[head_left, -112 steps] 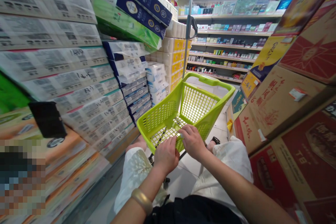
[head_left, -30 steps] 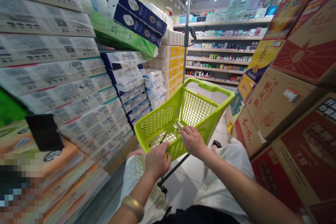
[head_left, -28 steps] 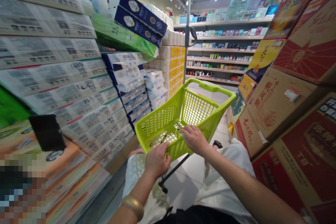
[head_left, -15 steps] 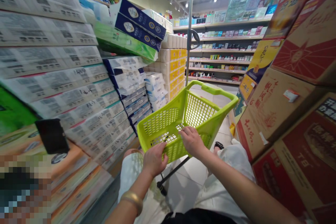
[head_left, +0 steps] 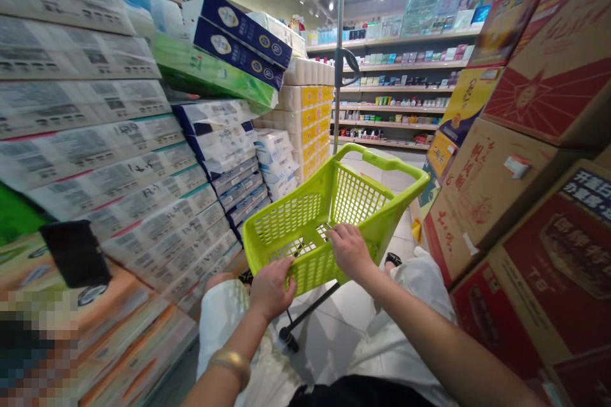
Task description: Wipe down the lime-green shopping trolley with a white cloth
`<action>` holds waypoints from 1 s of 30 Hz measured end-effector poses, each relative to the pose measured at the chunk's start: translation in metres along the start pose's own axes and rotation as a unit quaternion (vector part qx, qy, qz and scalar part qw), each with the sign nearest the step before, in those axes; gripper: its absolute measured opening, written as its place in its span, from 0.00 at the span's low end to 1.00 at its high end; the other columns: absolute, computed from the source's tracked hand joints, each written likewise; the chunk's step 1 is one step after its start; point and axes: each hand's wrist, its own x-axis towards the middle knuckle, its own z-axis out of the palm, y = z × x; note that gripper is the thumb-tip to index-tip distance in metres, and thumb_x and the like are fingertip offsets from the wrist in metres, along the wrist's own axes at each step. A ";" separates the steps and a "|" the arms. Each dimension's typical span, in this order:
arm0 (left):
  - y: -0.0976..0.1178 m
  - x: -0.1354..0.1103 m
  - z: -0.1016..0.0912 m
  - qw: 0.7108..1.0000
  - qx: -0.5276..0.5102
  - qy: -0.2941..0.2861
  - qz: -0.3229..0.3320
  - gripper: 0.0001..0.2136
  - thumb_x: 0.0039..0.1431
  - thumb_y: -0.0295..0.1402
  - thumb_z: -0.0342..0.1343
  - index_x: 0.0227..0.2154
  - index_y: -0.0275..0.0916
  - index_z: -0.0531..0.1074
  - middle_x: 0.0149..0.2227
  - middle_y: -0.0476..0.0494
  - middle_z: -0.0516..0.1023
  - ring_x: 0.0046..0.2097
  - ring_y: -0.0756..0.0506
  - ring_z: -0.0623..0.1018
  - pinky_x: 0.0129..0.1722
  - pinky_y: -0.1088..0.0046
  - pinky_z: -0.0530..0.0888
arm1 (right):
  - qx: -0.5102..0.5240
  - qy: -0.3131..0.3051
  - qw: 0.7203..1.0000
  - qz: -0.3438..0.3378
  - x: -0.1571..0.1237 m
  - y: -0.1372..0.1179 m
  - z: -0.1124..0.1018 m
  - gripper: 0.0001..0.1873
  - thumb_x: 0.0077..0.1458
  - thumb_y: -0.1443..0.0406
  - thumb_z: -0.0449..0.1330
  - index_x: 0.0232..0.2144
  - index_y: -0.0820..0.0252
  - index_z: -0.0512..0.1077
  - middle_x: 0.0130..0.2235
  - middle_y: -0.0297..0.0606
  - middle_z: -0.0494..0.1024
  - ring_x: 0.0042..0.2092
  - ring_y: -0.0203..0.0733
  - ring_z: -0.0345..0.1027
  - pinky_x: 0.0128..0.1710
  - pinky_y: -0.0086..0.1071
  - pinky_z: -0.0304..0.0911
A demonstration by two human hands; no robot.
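Note:
A lime-green plastic shopping basket point(head_left: 305, 216) on a wheeled frame stands in front of me in a narrow aisle, with nothing visible inside it. My left hand point(head_left: 270, 287) is curled over its near rim at the left corner. My right hand point(head_left: 350, 250) grips the same rim further right, fingers folded over the edge. A gold bangle point(head_left: 231, 362) sits on my left wrist. My knees in white trousers point(head_left: 415, 286) show under the basket.
Stacked tissue and paper packs point(head_left: 143, 159) wall the left side, cardboard boxes point(head_left: 515, 159) the right. A metal pole point(head_left: 338, 51) rises behind the basket. Product shelves point(head_left: 401, 95) cross the far end. A tiled floor point(head_left: 334, 331) runs between.
The basket has tipped and shifted slightly forward and left, and my left hand has slid lower along the rim. Both hands kept their hold.

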 end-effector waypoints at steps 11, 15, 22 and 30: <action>-0.024 -0.003 -0.020 0.999 0.044 0.007 0.016 0.16 0.54 0.29 0.49 0.47 0.39 0.70 0.39 0.41 0.80 0.41 0.41 0.78 0.46 0.61 0.72 | -0.026 0.006 1.000 -0.001 0.001 0.040 -0.026 0.17 0.53 0.76 0.55 0.43 0.58 0.73 0.44 0.42 0.75 0.49 0.48 0.63 0.50 0.38 0.57; 0.017 0.014 -0.021 0.998 0.051 0.047 -0.003 0.21 0.55 0.31 0.50 0.53 0.37 0.67 0.44 0.38 0.78 0.47 0.38 0.75 0.54 0.55 0.65 | -0.010 0.026 1.000 -0.013 -0.001 0.016 -0.019 0.17 0.55 0.76 0.54 0.45 0.59 0.73 0.44 0.43 0.75 0.49 0.47 0.63 0.51 0.38 0.59; 0.062 0.048 -0.009 0.998 -0.005 -0.042 -0.046 0.20 0.51 0.28 0.53 0.50 0.36 0.68 0.45 0.38 0.77 0.48 0.39 0.74 0.55 0.58 0.63 | 0.032 0.028 0.994 -0.099 -0.005 0.001 -0.010 0.18 0.57 0.75 0.54 0.48 0.58 0.71 0.46 0.41 0.75 0.53 0.45 0.62 0.54 0.37 0.58; 0.057 0.045 -0.006 0.998 -0.016 -0.038 -0.038 0.16 0.51 0.28 0.52 0.45 0.38 0.68 0.42 0.41 0.77 0.46 0.41 0.74 0.57 0.60 0.62 | -0.007 0.037 0.999 -0.038 -0.002 0.039 -0.024 0.19 0.55 0.76 0.53 0.47 0.59 0.72 0.46 0.43 0.75 0.53 0.47 0.61 0.54 0.40 0.57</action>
